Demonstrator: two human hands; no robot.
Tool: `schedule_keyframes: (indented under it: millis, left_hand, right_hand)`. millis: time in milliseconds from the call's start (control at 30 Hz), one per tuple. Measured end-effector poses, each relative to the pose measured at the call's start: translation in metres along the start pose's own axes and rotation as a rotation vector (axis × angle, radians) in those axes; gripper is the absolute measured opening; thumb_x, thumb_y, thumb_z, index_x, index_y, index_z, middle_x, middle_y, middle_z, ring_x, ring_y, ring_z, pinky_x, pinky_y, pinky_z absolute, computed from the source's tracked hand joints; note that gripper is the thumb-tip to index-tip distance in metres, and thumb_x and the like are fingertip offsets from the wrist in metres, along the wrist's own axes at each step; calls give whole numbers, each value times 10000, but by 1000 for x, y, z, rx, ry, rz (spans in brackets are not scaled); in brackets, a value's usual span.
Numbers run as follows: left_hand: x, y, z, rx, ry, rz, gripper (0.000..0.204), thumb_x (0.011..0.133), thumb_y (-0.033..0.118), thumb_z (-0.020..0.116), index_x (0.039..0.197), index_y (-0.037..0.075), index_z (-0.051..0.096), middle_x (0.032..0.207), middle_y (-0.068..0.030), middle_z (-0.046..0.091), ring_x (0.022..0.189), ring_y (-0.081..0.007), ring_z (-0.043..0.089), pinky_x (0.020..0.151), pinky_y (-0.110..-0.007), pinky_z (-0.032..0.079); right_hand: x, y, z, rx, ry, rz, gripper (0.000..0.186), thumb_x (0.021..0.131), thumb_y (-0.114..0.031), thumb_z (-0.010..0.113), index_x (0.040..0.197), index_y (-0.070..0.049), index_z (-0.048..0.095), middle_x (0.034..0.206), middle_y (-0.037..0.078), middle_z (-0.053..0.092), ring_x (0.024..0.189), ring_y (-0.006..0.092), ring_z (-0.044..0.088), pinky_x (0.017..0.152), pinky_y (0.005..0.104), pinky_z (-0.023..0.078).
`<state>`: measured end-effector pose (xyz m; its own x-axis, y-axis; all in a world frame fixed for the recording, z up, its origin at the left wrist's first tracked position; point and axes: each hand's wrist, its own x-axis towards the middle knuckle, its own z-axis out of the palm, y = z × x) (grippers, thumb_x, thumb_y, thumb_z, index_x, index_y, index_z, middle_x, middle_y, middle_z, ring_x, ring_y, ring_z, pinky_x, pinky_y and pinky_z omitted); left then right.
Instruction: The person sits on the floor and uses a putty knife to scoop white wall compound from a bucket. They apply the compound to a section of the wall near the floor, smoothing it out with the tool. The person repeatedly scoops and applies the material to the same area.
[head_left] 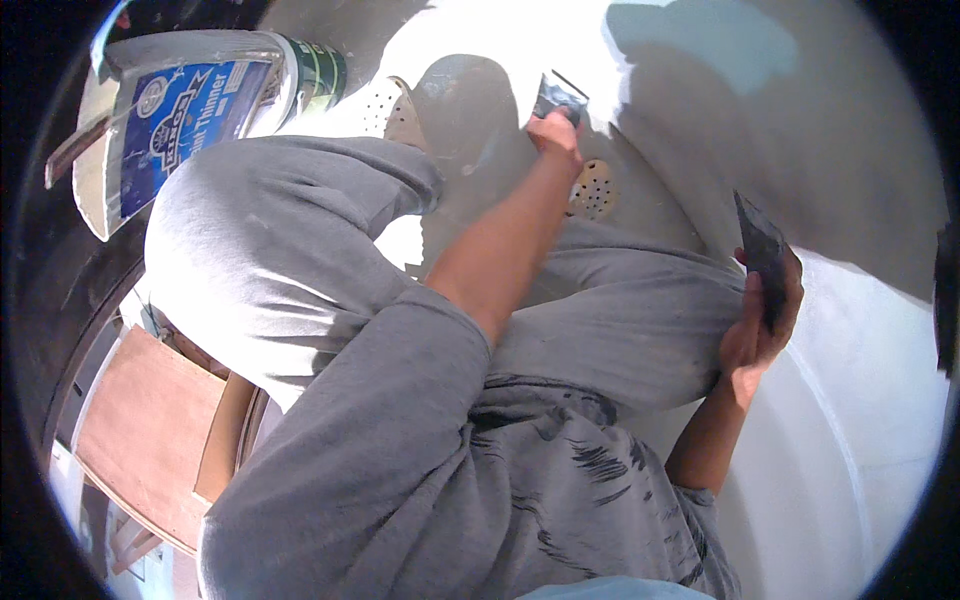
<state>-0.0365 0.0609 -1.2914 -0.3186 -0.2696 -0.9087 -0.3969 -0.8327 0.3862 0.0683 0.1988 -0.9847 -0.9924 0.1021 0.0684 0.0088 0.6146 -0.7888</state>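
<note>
My left hand (556, 135) reaches forward between my knees, its fingers closed around a scraper (562, 97) with a shiny, wide metal blade. That blade is at or close to the grey surface beside a brightly lit patch; I cannot tell whether it touches. Off to the right, by my knee, my right hand (765, 325) grips a dark grey, flat-bladed scraper (762, 240). Its pointed corner is turned up and its lower part is hidden in my palm. Both forearms are bare below grey sleeves.
At the far left stand a cut-open tin (180, 140) with a blue label and a green-and-white bucket (318, 75). A brown cardboard box (150, 420) is at lower left. Beige perforated clogs (597, 190) are on my feet. A pale wall-like surface (790, 150) rises at right.
</note>
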Motion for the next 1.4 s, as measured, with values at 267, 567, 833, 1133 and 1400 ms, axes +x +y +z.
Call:
schedule_keyframes:
  millis: [267, 567, 833, 1133, 1400]
  left_hand:
    - [62, 28, -12, 13, -60, -139, 427, 912, 26, 513, 1322, 51, 399, 1244, -125, 542, 1064, -244, 589, 718, -355, 624]
    - [84, 39, -9, 223, -73, -129, 497, 931, 43, 494, 1386, 27, 295, 1324, -166, 474, 1124, -282, 560, 773, -360, 621]
    - [76, 41, 6, 134, 19, -173, 362, 935, 34, 510, 1292, 10, 459, 1346, -165, 467, 1089, -292, 578, 761, -398, 642]
    - [77, 38, 12, 117, -90, -197, 335, 949, -5, 499, 1282, 7, 463, 1294, -171, 514, 1047, -288, 598, 734, -406, 622]
    - [62, 38, 18, 137, -190, -100, 257, 899, -73, 508, 1142, 7, 530, 1084, -154, 611, 942, -289, 633, 684, -391, 601]
  right_hand:
    - [-3, 6, -5, -94, -21, 36, 418, 950, 49, 504, 1361, -28, 493, 1325, 183, 547, 1077, 312, 643, 970, 423, 501]
    - [-2, 4, -4, -120, -26, 63, 433, 943, 57, 504, 1365, -37, 489, 1344, 183, 533, 1073, 311, 647, 966, 427, 506]
    - [-2, 5, -2, -82, 5, 66, 406, 942, 27, 510, 1340, -46, 541, 1303, 193, 563, 1071, 281, 620, 935, 401, 506]
    - [-2, 4, -1, -73, 17, 73, 406, 935, 25, 504, 1329, -52, 569, 1284, 207, 578, 1068, 275, 607, 916, 389, 509]
    - [-1, 2, -2, -81, 0, 54, 396, 929, 43, 493, 1317, -1, 561, 1296, 223, 569, 1142, 298, 584, 939, 400, 509]
